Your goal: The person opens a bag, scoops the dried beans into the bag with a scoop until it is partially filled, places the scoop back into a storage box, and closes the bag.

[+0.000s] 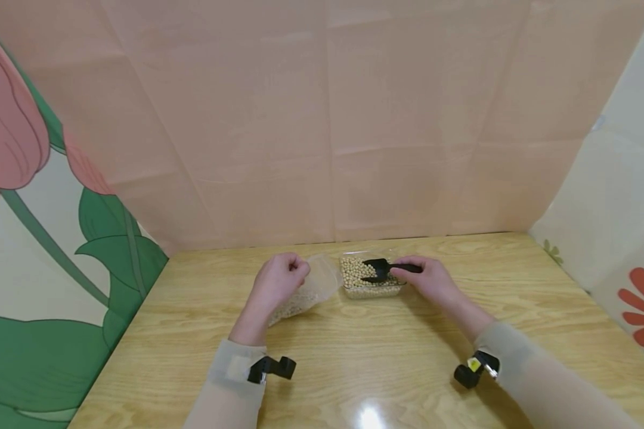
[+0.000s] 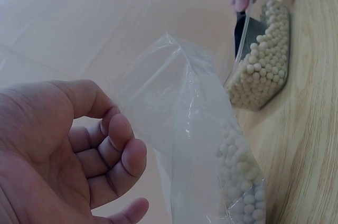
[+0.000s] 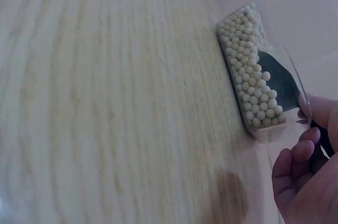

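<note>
My left hand (image 1: pixel 281 277) pinches the edge of a clear plastic bag (image 2: pixel 198 102), its fingers curled. Pale round beads, much like soybeans, lie in the lower part of the bag. To the right stands a clear plastic box (image 1: pixel 372 292) holding more of these beads (image 3: pixel 251 71). My right hand (image 1: pixel 426 275) grips the handle of a small black scoop (image 1: pixel 378 269) at the box's right side. The scoop's head rests in the box among the beads, partly covered by them in the right wrist view.
Both box and bag are on a wood-grain table (image 1: pixel 354 351), toward its back edge. Behind it hangs a pink cloth backdrop (image 1: pixel 327 119). Flower-patterned panels (image 1: pixel 27 238) flank the table. A small black device (image 1: pixel 271 368) is strapped to each wrist.
</note>
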Demonstrator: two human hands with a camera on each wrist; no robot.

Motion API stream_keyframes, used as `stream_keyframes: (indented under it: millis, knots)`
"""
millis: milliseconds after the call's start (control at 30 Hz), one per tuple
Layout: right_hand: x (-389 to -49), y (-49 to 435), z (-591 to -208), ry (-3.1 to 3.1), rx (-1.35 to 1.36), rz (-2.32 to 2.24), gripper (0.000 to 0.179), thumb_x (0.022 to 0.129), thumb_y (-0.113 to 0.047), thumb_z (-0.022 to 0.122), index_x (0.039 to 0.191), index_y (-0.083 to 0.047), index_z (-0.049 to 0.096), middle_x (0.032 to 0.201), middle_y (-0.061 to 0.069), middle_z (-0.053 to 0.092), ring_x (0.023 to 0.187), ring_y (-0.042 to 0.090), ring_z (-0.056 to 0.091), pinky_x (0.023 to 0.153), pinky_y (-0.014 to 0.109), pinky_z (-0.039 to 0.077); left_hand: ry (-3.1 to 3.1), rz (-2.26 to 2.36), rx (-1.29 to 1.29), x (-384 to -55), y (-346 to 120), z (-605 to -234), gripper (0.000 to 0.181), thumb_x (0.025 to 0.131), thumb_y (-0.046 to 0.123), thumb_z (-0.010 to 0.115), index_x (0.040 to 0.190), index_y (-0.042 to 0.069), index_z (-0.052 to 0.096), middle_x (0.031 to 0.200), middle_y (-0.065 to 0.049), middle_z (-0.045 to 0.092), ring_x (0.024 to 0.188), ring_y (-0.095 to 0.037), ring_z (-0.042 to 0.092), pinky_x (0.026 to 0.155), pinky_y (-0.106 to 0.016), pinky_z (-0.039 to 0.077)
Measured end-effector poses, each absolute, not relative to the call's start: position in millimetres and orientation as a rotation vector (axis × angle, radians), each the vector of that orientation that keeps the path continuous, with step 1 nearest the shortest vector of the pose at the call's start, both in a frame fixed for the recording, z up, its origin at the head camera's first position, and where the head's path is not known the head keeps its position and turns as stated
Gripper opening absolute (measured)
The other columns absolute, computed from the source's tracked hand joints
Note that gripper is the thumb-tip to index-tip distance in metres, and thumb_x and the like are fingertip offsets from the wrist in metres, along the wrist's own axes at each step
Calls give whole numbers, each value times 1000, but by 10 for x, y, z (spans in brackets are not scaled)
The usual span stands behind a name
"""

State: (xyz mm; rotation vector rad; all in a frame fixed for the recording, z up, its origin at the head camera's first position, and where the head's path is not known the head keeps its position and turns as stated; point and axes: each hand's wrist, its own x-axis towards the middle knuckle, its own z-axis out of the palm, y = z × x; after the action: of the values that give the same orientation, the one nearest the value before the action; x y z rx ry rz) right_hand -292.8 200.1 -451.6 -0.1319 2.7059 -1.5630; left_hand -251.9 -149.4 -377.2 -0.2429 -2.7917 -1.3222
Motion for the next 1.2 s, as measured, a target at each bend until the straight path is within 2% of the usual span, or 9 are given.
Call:
stream_keyframes:
  millis: [133,667,767,833,900,967,1000,1100,1200]
  knots:
    - [-2918,1972,-4534,2706,-126,-1588,44,104,-37,79,137,-8,77,147,16,69,138,34,58,113,51,45,-2790,-1324,-236,-2513,-1496,-3770,25,108,19,57,93,8,74,76,-4,67,58,-18,46,59,-35,41]
    - [-2889,2009,-4587,2637,-79,-1672,58,102,-44,79,147,-9,70,154,18,63,147,38,51,124,58,35,-2794,-1328,-227,-2527,-1484,-3776,25,107,20,57,94,7,75,77,-3,67,60,-18,48,60,-35,42]
    - [-2873,2014,-4604,2616,-57,-1696,60,102,-46,80,148,-10,70,152,16,65,125,27,65,114,49,46,-2795,-1328,-232,-2528,-1486,-3776,25,107,20,57,95,7,75,78,-5,69,59,-18,48,59,-35,42]
    - [-2864,2020,-4620,2572,-40,-1751,61,101,-45,80,150,-9,68,148,15,67,99,17,68,96,39,55,-2795,-1326,-238,-2528,-1488,-3775,26,107,20,57,95,7,75,78,-5,69,59,-18,47,59,-35,42]
    - [-2858,2024,-4633,2513,-25,-1819,61,102,-42,81,150,-8,67,143,12,70,79,10,63,76,30,56,-2794,-1327,-243,-2527,-1489,-3774,26,108,20,56,95,7,75,78,-6,69,59,-18,47,59,-35,41]
    - [-2855,2032,-4646,2441,-5,-1888,61,101,-39,82,151,-9,66,136,7,72,73,8,61,63,27,54,-2792,-1325,-244,-2527,-1490,-3776,26,108,20,57,94,7,75,77,-4,68,58,-18,47,59,-35,41]
    - [-2851,2035,-4650,2414,1,-1913,61,101,-39,82,152,-9,66,134,5,73,76,9,63,62,27,53,-2792,-1323,-244,-2527,-1490,-3777,26,108,20,57,94,8,74,77,-4,68,58,-18,47,59,-35,41]
    - [-2845,2051,-4661,2369,23,-1951,60,102,-39,82,152,-10,66,126,1,75,89,13,66,66,28,54,-2794,-1317,-244,-2527,-1490,-3781,25,108,20,57,94,9,74,79,-6,69,58,-18,47,59,-35,41]
    - [-2835,2063,-4660,2363,41,-1974,61,102,-39,81,152,-9,65,119,-2,76,91,13,65,70,28,53,-2797,-1317,-241,-2523,-1488,-3779,25,109,21,57,93,10,74,81,-8,71,58,-18,47,58,-35,41]
